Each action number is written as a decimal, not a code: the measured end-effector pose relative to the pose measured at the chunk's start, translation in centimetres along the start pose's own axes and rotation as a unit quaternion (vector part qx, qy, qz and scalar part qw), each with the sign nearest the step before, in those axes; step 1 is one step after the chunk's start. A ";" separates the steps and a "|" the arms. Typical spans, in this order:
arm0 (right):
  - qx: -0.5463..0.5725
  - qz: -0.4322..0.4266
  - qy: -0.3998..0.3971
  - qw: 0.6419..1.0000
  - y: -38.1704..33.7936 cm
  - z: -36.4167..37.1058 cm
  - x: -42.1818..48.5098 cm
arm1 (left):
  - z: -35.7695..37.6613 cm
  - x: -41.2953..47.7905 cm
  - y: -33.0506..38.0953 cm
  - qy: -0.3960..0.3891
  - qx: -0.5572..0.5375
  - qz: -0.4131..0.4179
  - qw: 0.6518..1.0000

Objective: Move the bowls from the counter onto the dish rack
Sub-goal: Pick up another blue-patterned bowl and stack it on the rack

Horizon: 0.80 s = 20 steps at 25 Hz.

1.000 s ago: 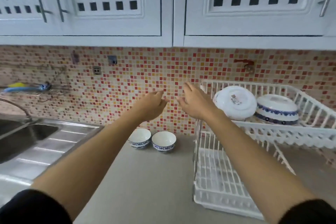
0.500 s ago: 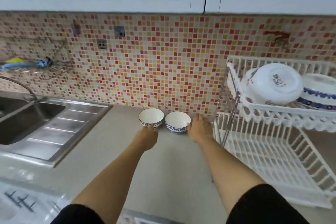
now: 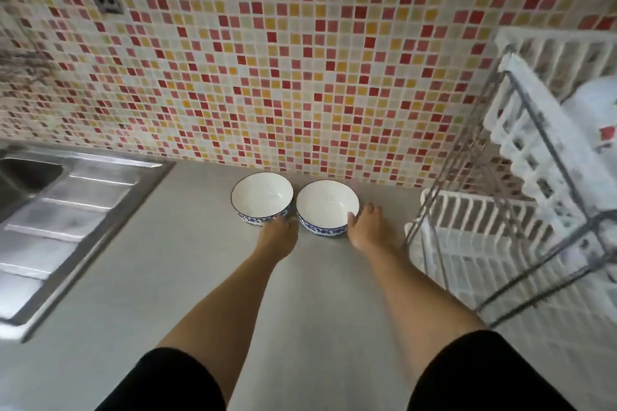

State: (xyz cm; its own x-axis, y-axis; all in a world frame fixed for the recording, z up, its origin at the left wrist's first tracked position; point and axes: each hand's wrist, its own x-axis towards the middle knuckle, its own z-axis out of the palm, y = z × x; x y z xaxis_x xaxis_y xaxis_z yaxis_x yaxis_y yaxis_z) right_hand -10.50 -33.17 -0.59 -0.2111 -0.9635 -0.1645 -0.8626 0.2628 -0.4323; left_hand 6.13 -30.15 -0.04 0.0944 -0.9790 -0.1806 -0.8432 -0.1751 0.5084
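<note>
Two small bowls sit side by side on the grey counter (image 3: 167, 277), right of center in the frame, close up against the mosaic tile wall (image 3: 300, 77). The left bowl (image 3: 262, 202) and the right bowl (image 3: 327, 207) are both upright with their openings facing up, white inside with a blue pattern round the outside. They're round, so there's no real long axis on either one, but the pair lines up left to right across the frame, rims just about touching.

The left hand (image 3: 278, 238) has reached in from below and sits at the near side of the left bowl, right where the two bowls meet. Its fingers are tucked forward against the bowl's lower wall, so honestly I can't tell how far they're spread or whether they've closed on anything. The right hand (image 3: 367, 230) is at the right side of the right bowl, thumb up against the rim and the other fingers loosely spread on the counter side, not wrapped around it. Both bowls look like they're resting flat on the counter.

The white dish rack (image 3: 484, 243) stands at the right edge of the frame, two tiers on a metal frame, with a white dish (image 3: 594, 110) on the upper tier, pretty blurry. The steel sink (image 3: 66, 197) and its drainboard fill the left side. Black sleeves (image 3: 173, 380) show at the bottom.
</note>
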 end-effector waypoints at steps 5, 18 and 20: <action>0.028 0.058 -0.002 0.998 -1.1 3.4 3.2 | 3.5 4.7 0.4 -0.041 -0.016 -0.026 0.999; 0.098 0.042 0.023 0.994 0.3 3.1 -1.9 | 3.8 1.8 0.8 -0.001 -0.129 -0.129 0.983; 0.056 0.001 0.044 0.997 0.4 2.3 -4.1 | 2.5 -0.4 0.4 0.035 -0.143 -0.117 0.982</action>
State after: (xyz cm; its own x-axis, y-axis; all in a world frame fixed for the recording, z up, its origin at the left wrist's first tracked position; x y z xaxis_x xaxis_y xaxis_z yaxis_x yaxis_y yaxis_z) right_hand -8.89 -28.97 -2.11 -0.2559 -0.9625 -0.0898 -0.8066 0.2638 -0.5289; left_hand 4.40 -29.57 -1.83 0.3125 -0.9111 -0.2687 -0.6112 -0.4094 0.6774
